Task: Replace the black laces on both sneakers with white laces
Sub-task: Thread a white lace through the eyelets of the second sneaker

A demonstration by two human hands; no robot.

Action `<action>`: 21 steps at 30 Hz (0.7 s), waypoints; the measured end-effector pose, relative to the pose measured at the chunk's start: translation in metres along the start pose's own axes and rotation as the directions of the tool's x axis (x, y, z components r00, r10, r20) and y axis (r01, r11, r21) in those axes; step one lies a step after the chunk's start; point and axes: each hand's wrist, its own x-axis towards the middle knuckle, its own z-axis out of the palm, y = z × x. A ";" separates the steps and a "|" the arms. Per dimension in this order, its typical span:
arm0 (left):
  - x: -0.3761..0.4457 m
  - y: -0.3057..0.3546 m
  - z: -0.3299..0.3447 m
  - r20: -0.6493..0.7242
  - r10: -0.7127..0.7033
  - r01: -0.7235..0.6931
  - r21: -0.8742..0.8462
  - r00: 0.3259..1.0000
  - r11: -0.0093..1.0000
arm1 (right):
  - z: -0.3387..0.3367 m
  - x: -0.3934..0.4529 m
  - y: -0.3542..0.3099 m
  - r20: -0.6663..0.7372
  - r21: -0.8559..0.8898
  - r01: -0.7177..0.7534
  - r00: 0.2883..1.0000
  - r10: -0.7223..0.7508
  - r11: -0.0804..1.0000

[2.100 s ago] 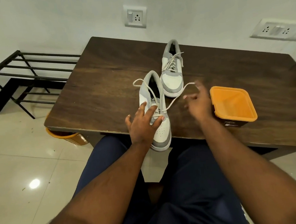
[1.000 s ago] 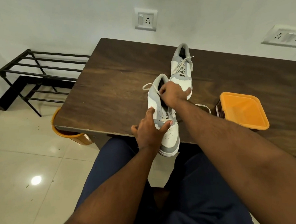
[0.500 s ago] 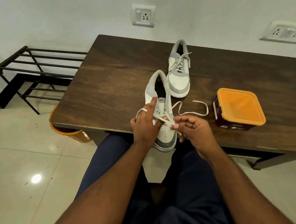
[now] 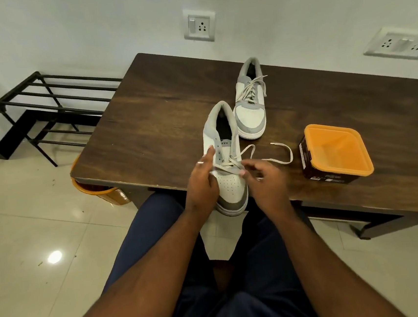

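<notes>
From the head camera I see the near sneaker (image 4: pixel 224 157) at the front edge of the table (image 4: pixel 149 128), toe overhanging. My left hand (image 4: pixel 201 184) rests against its side, index finger straight and looped by the white lace (image 4: pixel 266 159). My right hand (image 4: pixel 263 178) pinches the lace at the lower eyelets. The far sneaker (image 4: pixel 250 103) sits just behind, laced white.

The left hand (image 4: pixel 201 184) covers the near sneaker's (image 4: pixel 231 187) left side, and whether it pinches the white lace (image 4: pixel 277 160) cannot be told. The tongue label is too small to read. The surface (image 4: pixel 149 128) hides most of an orange bin (image 4: pixel 99 192). The frame's right edge crops the wall socket plate (image 4: pixel 401 44).
</notes>
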 end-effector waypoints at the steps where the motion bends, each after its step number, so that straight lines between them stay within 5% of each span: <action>1: 0.000 0.001 0.001 0.031 0.025 -0.025 0.005 0.999 1.000 | 0.009 0.001 -0.006 0.052 0.058 -0.012 0.999 0.009 0.998; 5: 0.002 -0.002 0.004 0.107 0.061 -0.067 0.058 0.992 0.996 | 0.034 0.011 -0.015 0.154 0.242 -0.158 0.980 0.123 0.957; 13: 0.006 -0.013 0.000 0.023 -0.003 0.005 -0.085 1.000 0.996 | 0.034 0.015 0.002 0.066 0.073 -0.100 0.993 0.095 0.992; 21: 0.005 -0.016 0.011 0.069 0.022 -0.007 -0.207 0.997 0.978 | 0.044 0.016 0.003 -0.019 -0.113 0.092 0.995 -0.095 0.989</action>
